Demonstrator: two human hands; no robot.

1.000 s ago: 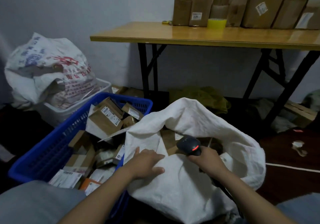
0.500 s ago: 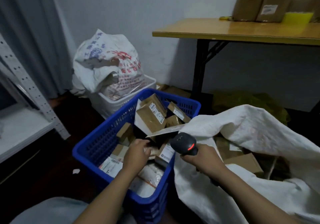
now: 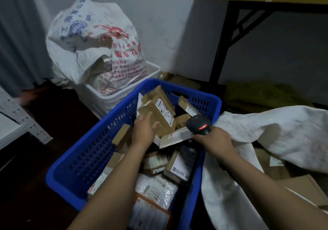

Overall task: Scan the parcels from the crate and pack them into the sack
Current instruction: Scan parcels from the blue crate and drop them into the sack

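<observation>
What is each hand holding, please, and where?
Right hand grips the scanner by its handle; left hand grasps the large parcel at its near corner.

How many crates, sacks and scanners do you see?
Crates: 2, the blue crate and the white crate
Sacks: 2, the plain white sack and the printed sack
Scanners: 1, the barcode scanner
Total: 5
</observation>
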